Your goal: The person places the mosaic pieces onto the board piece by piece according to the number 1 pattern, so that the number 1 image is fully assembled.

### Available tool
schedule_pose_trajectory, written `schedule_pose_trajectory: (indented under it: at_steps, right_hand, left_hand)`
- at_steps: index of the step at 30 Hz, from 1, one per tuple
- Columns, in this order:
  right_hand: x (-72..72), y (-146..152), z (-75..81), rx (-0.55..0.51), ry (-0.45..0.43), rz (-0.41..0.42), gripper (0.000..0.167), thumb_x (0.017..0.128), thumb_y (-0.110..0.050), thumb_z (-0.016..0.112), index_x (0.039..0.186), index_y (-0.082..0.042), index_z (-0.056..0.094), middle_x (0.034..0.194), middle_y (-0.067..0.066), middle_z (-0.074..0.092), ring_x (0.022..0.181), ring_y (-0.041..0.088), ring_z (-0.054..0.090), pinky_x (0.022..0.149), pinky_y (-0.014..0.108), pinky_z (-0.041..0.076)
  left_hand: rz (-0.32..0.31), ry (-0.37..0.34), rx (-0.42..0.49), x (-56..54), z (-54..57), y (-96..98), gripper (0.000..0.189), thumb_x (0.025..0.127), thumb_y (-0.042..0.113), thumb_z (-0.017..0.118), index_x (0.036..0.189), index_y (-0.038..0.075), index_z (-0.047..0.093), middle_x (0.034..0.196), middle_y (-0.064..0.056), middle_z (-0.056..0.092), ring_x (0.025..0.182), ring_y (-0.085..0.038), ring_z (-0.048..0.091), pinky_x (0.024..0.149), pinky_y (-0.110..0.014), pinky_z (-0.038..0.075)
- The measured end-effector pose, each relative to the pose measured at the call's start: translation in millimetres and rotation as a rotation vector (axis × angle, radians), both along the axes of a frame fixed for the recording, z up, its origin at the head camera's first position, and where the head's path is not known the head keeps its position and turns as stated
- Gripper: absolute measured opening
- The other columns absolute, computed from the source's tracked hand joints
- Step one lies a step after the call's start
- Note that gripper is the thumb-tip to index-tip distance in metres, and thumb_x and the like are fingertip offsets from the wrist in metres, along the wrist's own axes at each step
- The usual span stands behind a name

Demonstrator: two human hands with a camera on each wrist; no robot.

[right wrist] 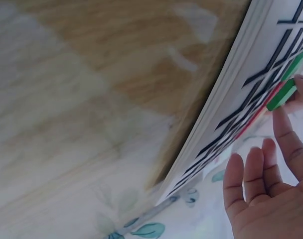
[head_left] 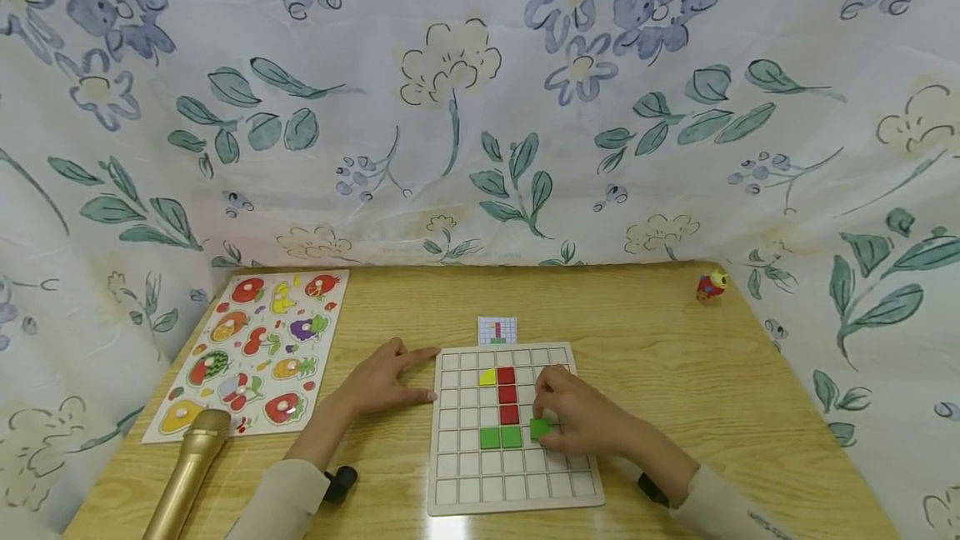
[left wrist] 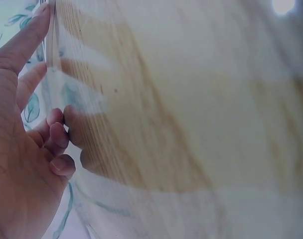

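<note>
A white grid board (head_left: 457,490) lies on the table. On it sit a yellow piece (head_left: 487,377) with a slanted edge, a column of red squares (head_left: 507,394), and two green squares (head_left: 500,437) side by side lower down. Between thumb and fingers my right hand (head_left: 581,415) pinches a green tile (head_left: 539,429) over the board, right of the green squares; the right wrist view shows this green tile (right wrist: 282,95) tilted at the fingertips. My left hand (head_left: 382,377) rests by the board's left edge, thumb and index finger spread and touching it.
A small printed pattern card (head_left: 497,330) lies just behind the board. To the left are a fruit puzzle board (head_left: 255,348) and a gold microphone (head_left: 187,473). A small red and yellow figurine (head_left: 711,285) stands at the back right. A floral cloth (head_left: 450,148) hangs behind the table.
</note>
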State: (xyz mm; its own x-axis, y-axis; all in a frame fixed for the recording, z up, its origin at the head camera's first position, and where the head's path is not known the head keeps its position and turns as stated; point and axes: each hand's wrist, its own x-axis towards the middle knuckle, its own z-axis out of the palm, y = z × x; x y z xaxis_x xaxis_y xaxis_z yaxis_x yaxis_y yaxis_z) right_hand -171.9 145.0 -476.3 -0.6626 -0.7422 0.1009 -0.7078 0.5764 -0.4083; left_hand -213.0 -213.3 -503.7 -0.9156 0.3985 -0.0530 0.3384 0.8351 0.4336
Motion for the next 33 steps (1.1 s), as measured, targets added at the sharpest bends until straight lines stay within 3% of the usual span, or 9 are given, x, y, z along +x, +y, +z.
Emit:
schedule_pose_trajectory:
  at_steps: [8,19,29,33]
  right_hand:
    - [1.7,-3.8,-4.6,0.038,0.073,0.034,0.017,0.076,-0.023,0.079,0.087,-0.014,0.07,0.102,-0.007,0.046,0.095,0.008,0.039,0.084,0.024,0.041]
    - [5.0,-5.0,-5.0,0.046,0.05,0.025,0.016,0.08,-0.023,0.081,0.09,-0.013,0.073,0.102,-0.008,0.048,0.095,0.008,0.041,0.084,0.023,0.043]
    - [6.8,-4.4,-8.2,0.0,0.138,0.05,0.018,0.077,-0.022,0.085,0.086,-0.012,0.073,0.1,-0.007,0.048,0.092,0.007,0.041,0.081,0.023,0.044]
    - [7.6,-4.1,-8.5,0.019,0.116,0.03,0.018,0.079,-0.025,0.083,0.087,-0.013,0.073,0.1,-0.007,0.049,0.092,0.007,0.041,0.082,0.023,0.044]
  left_hand:
    - [-0.001,-0.011,0.002,0.0,2.0,3.1,0.077,0.078,0.063,0.074,0.145,0.034,0.051,0.09,0.001,0.039,0.074,-0.013,0.034,0.062,-0.027,0.029]
    - [-0.007,-0.008,0.018,-0.6,2.3,4.9,0.076,0.078,0.062,0.074,0.145,0.032,0.052,0.09,0.0,0.039,0.074,-0.013,0.034,0.062,-0.027,0.029]
    - [0.004,-0.02,0.012,0.1,1.1,4.6,0.076,0.078,0.063,0.074,0.145,0.034,0.052,0.09,0.0,0.038,0.074,-0.013,0.034,0.062,-0.028,0.029]
    - [0.001,-0.02,0.015,0.4,-0.2,4.7,0.076,0.078,0.062,0.075,0.144,0.034,0.052,0.09,0.0,0.038,0.075,-0.013,0.034,0.063,-0.028,0.03]
